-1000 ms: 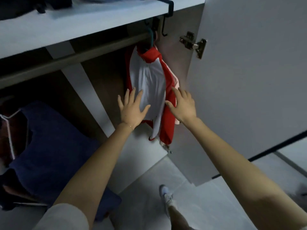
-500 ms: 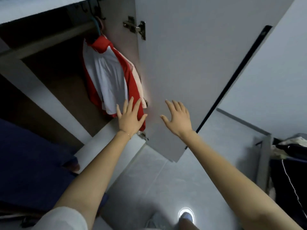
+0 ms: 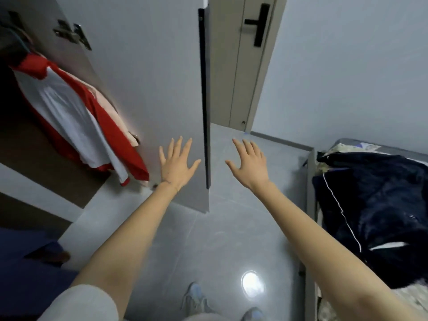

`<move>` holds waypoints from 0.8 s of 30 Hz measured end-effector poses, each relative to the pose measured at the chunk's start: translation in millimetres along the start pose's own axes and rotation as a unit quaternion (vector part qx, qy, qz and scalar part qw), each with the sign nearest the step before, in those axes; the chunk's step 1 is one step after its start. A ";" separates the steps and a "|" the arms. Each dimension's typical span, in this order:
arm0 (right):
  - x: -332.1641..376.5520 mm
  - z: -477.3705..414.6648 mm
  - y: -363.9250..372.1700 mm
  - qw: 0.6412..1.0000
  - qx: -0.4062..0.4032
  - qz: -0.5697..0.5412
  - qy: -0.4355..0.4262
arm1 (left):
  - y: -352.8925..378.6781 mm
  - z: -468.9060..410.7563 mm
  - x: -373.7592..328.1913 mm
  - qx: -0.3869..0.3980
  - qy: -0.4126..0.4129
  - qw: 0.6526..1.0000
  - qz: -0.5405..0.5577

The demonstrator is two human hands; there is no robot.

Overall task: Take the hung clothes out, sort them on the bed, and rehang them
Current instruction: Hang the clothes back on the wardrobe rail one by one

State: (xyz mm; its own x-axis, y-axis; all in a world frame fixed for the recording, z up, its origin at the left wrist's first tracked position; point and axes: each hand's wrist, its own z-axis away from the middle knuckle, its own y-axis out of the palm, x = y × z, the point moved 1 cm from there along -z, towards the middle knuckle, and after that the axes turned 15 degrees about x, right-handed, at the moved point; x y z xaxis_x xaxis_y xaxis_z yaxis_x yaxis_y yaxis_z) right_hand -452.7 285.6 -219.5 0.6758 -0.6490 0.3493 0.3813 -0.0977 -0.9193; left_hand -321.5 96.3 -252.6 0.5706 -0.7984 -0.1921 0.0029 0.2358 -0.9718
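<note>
Both hands hang spread and hold nothing: the left hand (image 3: 177,163) before the wardrobe door (image 3: 148,89), the right hand (image 3: 250,163) right of it. The red-and-white shirt (image 3: 69,117) hangs left of the door.

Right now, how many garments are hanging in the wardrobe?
2: a red and white shirt in front, and a pale pink garment behind it, beside the wardrobe door. Others may hang out of view further left.

Pale walls (image 3: 347,66) meet a glossy grey tiled floor (image 3: 231,228) bearing a bright glare (image 3: 252,283). A beige door (image 3: 240,72) with a black handle (image 3: 259,24) stands beyond the wardrobe door (image 3: 150,89).
</note>
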 end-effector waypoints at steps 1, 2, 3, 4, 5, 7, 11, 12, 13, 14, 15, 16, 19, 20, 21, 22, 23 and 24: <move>-20.3 10.9 -4.6 1.000 -0.005 -0.003 0.012 | 5.1 0.1 -22.9 0.006 0.015 1.000 -0.002; -41.0 22.3 -9.0 1.000 -0.010 -0.004 0.025 | 11.5 -0.4 -47.2 0.013 0.030 0.999 -0.008; -61.9 33.8 -13.3 0.999 -0.013 -0.005 0.040 | 17.7 -1.1 -72.2 0.021 0.044 0.999 -0.012; -83.2 45.5 -17.3 0.998 -0.015 -0.006 0.055 | 23.9 -2.2 -97.3 0.030 0.057 0.998 -0.015; -104.8 57.3 -21.2 0.997 -0.017 -0.007 0.071 | 30.1 -3.1 -122.5 0.038 0.068 0.997 -0.015; -148.2 79.8 -28.2 0.994 -0.025 -0.006 0.104 | 42.1 -5.7 -171.5 0.046 0.093 0.994 -0.012; -226.2 122.0 -38.9 0.984 -0.038 -0.003 0.172 | 62.9 -9.4 -257.4 0.057 0.160 0.985 -0.018; -243.2 131.4 -41.1 0.982 -0.040 -0.008 0.187 | 67.3 -11.4 -276.2 0.061 0.177 0.982 -0.020; -259.4 140.2 -43.5 0.978 -0.041 -0.016 0.203 | 71.1 -14.3 -294.1 0.066 0.192 0.979 -0.024; -275.3 147.9 -46.2 0.974 -0.043 -0.025 0.220 | 75.3 -19.0 -311.2 0.069 0.206 0.976 -0.031; -290.7 155.1 -48.7 0.970 -0.045 -0.034 0.236 | 79.3 -24.2 -327.6 0.071 0.219 0.972 -0.038; -305.7 161.9 -51.1 0.966 -0.049 -0.042 0.251 | 83.3 -30.0 -344.4 0.074 0.232 0.969 -0.042; -347.2 177.8 -57.0 0.953 -0.063 -0.061 0.289 | 95.8 -48.1 -395.2 0.086 0.270 0.958 -0.045; -360.2 181.6 -59.0 0.948 -0.067 -0.066 0.303 | 99.6 -54.3 -412.9 0.089 0.283 0.954 -0.048; -373.1 184.7 -60.8 0.943 -0.069 -0.072 0.317 | 103.5 -60.4 -430.5 0.091 0.296 0.950 -0.050; -386.0 186.9 -62.7 0.938 -0.072 -0.079 0.330 | 107.4 -67.0 -448.1 0.093 0.309 0.945 -0.053; -399.3 188.5 -65.0 0.932 -0.075 -0.085 0.343 | 111.7 -74.0 -466.0 0.096 0.322 0.940 -0.055; -412.9 189.3 -67.4 0.927 -0.077 -0.090 0.357 | 116.5 -81.8 -483.8 0.099 0.337 0.935 -0.057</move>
State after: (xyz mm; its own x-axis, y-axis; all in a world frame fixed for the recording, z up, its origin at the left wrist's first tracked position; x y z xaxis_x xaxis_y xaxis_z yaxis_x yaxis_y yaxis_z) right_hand -638.0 703.0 -267.4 0.0006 -0.9401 0.3410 0.3166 -0.3232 -0.8918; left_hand -664.4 464.8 -284.0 -0.0888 -0.9766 -0.1957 0.2232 0.1720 -0.9595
